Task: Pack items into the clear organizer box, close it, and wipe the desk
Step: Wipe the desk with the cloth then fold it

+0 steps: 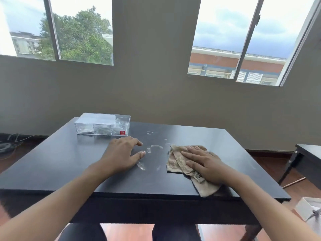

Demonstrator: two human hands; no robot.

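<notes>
The clear organizer box [102, 124] stands at the far left of the black desk [60, 162] with its lid down, a red label on its front and small items dimly visible inside. My left hand [123, 154] rests flat on the desk in front of the box, fingers spread, holding nothing. My right hand [204, 165] presses flat on a crumpled beige cloth [177, 161] at the right of the desk. Pale wet smears [155, 146] streak the surface between my hands.
A wall with two windows rises behind the desk. Another dark table [307, 153] stands at the right, with a white box [307, 208] on the floor near it. Cables [8, 145] lie on the floor at the left.
</notes>
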